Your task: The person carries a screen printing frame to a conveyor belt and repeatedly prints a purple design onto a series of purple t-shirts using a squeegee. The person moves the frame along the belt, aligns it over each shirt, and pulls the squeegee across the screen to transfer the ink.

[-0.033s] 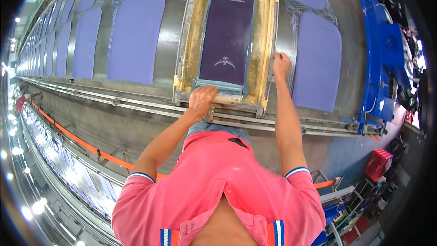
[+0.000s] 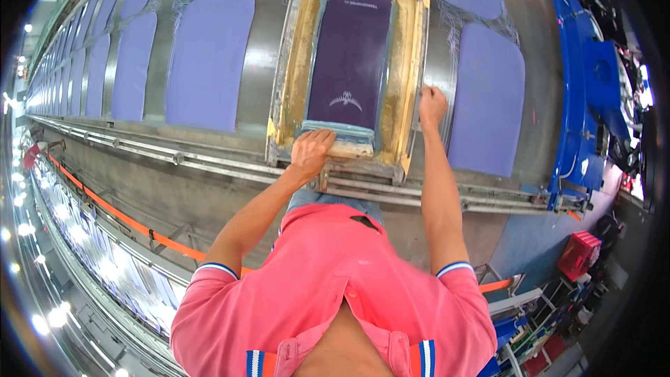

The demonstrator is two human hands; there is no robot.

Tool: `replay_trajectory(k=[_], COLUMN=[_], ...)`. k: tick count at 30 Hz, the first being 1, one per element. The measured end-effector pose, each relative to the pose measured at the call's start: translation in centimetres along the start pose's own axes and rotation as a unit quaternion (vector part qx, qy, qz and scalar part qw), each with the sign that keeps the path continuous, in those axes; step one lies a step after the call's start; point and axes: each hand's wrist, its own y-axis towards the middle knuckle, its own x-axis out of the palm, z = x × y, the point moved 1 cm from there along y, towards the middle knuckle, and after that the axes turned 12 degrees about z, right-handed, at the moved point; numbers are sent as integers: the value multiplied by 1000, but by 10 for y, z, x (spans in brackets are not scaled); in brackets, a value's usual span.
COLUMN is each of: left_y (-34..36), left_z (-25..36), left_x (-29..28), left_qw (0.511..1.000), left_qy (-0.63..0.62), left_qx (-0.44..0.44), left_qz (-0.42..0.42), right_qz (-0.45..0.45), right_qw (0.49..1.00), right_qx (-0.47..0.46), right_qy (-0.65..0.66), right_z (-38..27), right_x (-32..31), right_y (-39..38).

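A screen-printing frame point(image 2: 417, 49) with worn yellowish borders lies on the long table in front of me. Its dark purple mesh point(image 2: 350, 52) shows a pale crescent-shaped design near my end and a small line of lettering at the far end. My left hand point(image 2: 312, 149) is closed over the near end, left of the middle, beside a pale bar point(image 2: 354, 148) that looks like a squeegee. Whether its fingers also hold that bar, I cannot tell. At the right side, my right hand point(image 2: 433, 106) is closed on the frame's outer edge, fingertips partly hidden.
Lilac fabric panels point(image 2: 208, 59) lie in rows to the left, and another panel point(image 2: 486, 101) lies right of the frame. A metal rail point(image 2: 230, 165) runs along the table's near edge. Blue equipment point(image 2: 593, 77) stands at far right, a red crate point(image 2: 579, 255) below it.
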Motion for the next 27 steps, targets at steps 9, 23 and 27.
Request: replay_trajectory(k=[9, 23, 27], left_y=[247, 443, 384], left_z=[-102, -148, -136], left_x=[76, 75, 76], left_qw=[996, 990, 990], left_qy=[22, 64, 93], left_qx=[18, -11, -3], left_qz=[85, -122, -108], right_qz=[121, -286, -281], right_qw=[988, 831, 835], right_qx=[-97, -418, -401], right_qy=[13, -228, -251], right_z=[-14, -258, -230], right_x=[-1, 146, 135], right_y=[9, 195, 145])
